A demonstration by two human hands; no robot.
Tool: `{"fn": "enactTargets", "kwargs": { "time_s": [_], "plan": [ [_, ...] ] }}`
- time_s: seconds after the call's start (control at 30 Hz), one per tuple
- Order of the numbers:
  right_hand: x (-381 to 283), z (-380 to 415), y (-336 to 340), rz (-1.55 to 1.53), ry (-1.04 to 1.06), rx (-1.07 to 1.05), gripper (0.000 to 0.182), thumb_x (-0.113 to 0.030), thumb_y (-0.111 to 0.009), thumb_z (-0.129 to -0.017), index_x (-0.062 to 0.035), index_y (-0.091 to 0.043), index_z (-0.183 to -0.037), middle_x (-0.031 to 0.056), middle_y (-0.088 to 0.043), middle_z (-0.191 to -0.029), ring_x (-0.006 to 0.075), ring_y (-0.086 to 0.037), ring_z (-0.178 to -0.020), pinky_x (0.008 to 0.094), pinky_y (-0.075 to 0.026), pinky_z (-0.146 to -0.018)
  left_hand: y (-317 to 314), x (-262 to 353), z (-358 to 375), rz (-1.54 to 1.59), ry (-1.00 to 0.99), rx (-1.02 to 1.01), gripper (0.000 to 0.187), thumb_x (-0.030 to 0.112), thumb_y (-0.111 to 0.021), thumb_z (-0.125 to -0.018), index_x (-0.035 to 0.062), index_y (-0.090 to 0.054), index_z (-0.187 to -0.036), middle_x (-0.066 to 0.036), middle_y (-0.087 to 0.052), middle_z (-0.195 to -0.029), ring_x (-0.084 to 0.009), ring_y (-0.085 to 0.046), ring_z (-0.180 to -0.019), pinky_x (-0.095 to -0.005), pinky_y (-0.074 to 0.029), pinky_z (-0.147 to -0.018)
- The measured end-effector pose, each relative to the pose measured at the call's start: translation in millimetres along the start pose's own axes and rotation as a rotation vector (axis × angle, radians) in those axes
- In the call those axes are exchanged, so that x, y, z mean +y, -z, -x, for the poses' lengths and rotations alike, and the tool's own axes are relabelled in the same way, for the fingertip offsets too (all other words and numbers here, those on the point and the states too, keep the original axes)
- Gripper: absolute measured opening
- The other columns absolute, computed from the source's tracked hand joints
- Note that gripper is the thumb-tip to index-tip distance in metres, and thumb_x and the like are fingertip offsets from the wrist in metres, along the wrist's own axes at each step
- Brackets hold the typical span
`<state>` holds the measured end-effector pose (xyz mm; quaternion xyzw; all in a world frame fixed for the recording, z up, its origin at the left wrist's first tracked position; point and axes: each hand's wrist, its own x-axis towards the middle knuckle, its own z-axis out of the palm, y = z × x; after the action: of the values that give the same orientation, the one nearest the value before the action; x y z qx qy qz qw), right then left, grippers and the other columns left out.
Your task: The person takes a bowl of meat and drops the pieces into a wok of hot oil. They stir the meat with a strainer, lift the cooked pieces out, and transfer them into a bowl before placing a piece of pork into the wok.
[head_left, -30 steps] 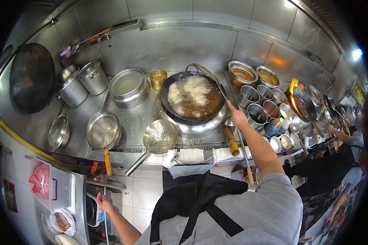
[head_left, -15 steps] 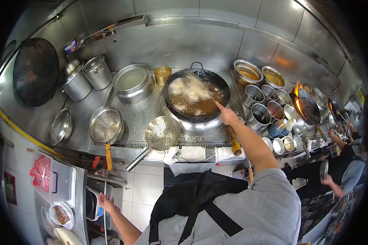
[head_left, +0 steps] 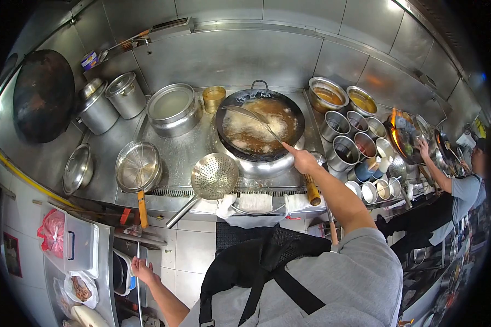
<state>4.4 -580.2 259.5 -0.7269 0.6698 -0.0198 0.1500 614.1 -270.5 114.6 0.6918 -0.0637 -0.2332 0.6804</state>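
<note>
My right hand [head_left: 301, 158] is closed around the handle of a metal ladle [head_left: 251, 114], whose head lies at the left side of a black wok [head_left: 222, 128]. Brown oil with pale, foaming pieces of food [head_left: 253, 126] bubbles in the wok. My left hand [head_left: 143, 268] hangs low at the left beside a metal shelf, fingers apart and holding nothing. In front of the wok, to its left, rests a perforated strainer [head_left: 214, 175]. A wire skimmer [head_left: 138, 167] with a wooden handle lies on a bowl farther left.
Lidded pots [head_left: 126, 95] and a wide pot [head_left: 173, 109] stand at the back left. Metal containers [head_left: 343, 152] of liquids and sauces fill the right side. Beyond them, flames [head_left: 396, 133] rise by another wok, where a co-worker [head_left: 455, 191] stands. A plastic box [head_left: 79, 243] is at lower left.
The ladle has swept left across the wok, and the food has spread out. The co-worker at the right has moved and now reaches toward the flaming wok. My left hand has hardly moved.
</note>
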Motion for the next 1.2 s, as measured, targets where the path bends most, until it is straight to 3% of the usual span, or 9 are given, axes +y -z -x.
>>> {"fn": "enactTargets", "kwargs": {
  "time_s": [0.2, 0.4, 0.57, 0.63, 0.67, 0.73, 0.77, 0.83, 1.2],
  "plan": [
    [15.5, -9.5, 11.3, -0.095, 0.076, 0.133, 0.078, 0.002, -0.044, -0.081, -0.0336, -0.027, -0.147, 0.0246, -0.062, -0.113, 0.0408, -0.060, -0.101, 0.0478, -0.047, -0.088, -11.4, -4.5, -8.0, -0.012, -0.015, -0.021, 0.030, 0.014, -0.051, -0.089, 0.0175, -0.052, -0.118, 0.003, -0.055, -0.105, -0.0108, -0.050, -0.091, -0.0325, -0.040, -0.073],
    [44.4, -18.5, 38.6, -0.230, 0.082, 0.337, 0.070, 0.001, -0.043, -0.082, -0.0246, -0.032, -0.146, 0.0243, -0.056, -0.124, 0.0400, -0.055, -0.112, 0.0427, -0.044, -0.096, -15.6, -13.3, -13.2, -0.013, -0.023, -0.057, 0.028, 0.018, -0.052, -0.091, 0.0196, -0.052, -0.118, 0.004, -0.055, -0.107, -0.0123, -0.051, -0.092, -0.0318, -0.040, -0.072],
    [95.4, -19.5, 35.5, -0.266, -0.014, 0.297, 0.070, 0.002, -0.045, -0.081, -0.0192, -0.031, -0.147, 0.0244, -0.053, -0.127, 0.0393, -0.052, -0.117, 0.0407, -0.040, -0.100, -10.1, -13.2, -6.5, -0.026, -0.029, -0.039, 0.029, 0.017, -0.052, -0.089, 0.0197, -0.052, -0.118, 0.005, -0.054, -0.103, -0.0104, -0.051, -0.090, -0.0307, -0.040, -0.071],
    [123.3, -24.4, 20.4, -0.170, 0.146, 0.418, 0.069, 0.001, -0.047, -0.083, -0.0161, -0.031, -0.147, 0.0260, -0.061, -0.114, 0.0364, -0.064, -0.097, 0.0418, -0.050, -0.085, -7.0, -11.3, -1.8, 0.000, 0.004, -0.031, 0.037, 0.007, -0.053, -0.082, 0.0166, -0.052, -0.118, 0.004, -0.054, -0.104, -0.0092, -0.049, -0.091, -0.0322, -0.041, -0.074],
    [117.8, -14.1, 27.7, -0.169, 0.147, 0.417, 0.069, 0.001, -0.047, -0.083, -0.0161, -0.031, -0.147, 0.0260, -0.061, -0.114, 0.0364, -0.064, -0.097, 0.0418, -0.050, -0.085, -5.9, -11.7, -0.2, 0.008, 0.010, -0.021, 0.037, 0.008, -0.053, -0.082, 0.0166, -0.052, -0.117, 0.004, -0.053, -0.104, -0.0091, -0.049, -0.090, -0.0327, -0.040, -0.074],
    [87.0, 20.8, 57.8, -0.615, -0.182, 0.014, 0.067, -0.001, -0.048, -0.087, -0.0162, -0.028, -0.149, 0.0165, -0.064, -0.086, 0.0236, -0.062, -0.061, 0.0386, -0.052, -0.056, -4.6, -10.6, 5.0, -0.001, 0.011, -0.014, 0.036, 0.007, -0.053, -0.082, 0.0167, -0.052, -0.117, 0.004, -0.053, -0.103, -0.0092, -0.048, -0.090, -0.0329, -0.040, -0.074],
    [93.6, 23.6, 53.9, -0.614, -0.182, 0.012, 0.067, -0.001, -0.048, -0.087, -0.0162, -0.028, -0.149, 0.0165, -0.064, -0.086, 0.0236, -0.062, -0.061, 0.0386, -0.052, -0.056, -5.6, -8.7, 7.7, -0.011, 0.009, -0.010, 0.036, 0.007, -0.053, -0.082, 0.0168, -0.052, -0.117, 0.004, -0.053, -0.103, -0.0093, -0.048, -0.090, -0.0330, -0.040, -0.075],
    [113.7, 27.9, 46.6, -0.943, -0.178, -0.081, 0.065, -0.002, -0.044, -0.092, -0.0194, -0.022, -0.151, 0.0039, -0.051, -0.069, 0.0098, -0.043, -0.045, 0.0290, -0.041, -0.040, -7.3, -7.3, 10.7, -0.012, 0.002, -0.018, 0.036, 0.007, -0.052, -0.082, 0.0170, -0.052, -0.117, 0.004, -0.052, -0.102, -0.0092, -0.048, -0.090, -0.0329, -0.040, -0.075],
    [100.3, 60.2, 71.1, -1.097, -0.212, -0.492, 0.065, -0.006, -0.040, -0.096, -0.0200, -0.011, -0.152, -0.0004, -0.043, -0.066, 0.0063, -0.035, -0.045, 0.0238, -0.035, -0.041, 2.5, -5.3, 17.5, -0.013, 0.010, 0.030, 0.037, 0.005, -0.052, -0.084, 0.0175, -0.052, -0.119, 0.004, -0.053, -0.104, -0.0099, -0.049, -0.090, -0.0348, -0.041, -0.076]
  ]
}}
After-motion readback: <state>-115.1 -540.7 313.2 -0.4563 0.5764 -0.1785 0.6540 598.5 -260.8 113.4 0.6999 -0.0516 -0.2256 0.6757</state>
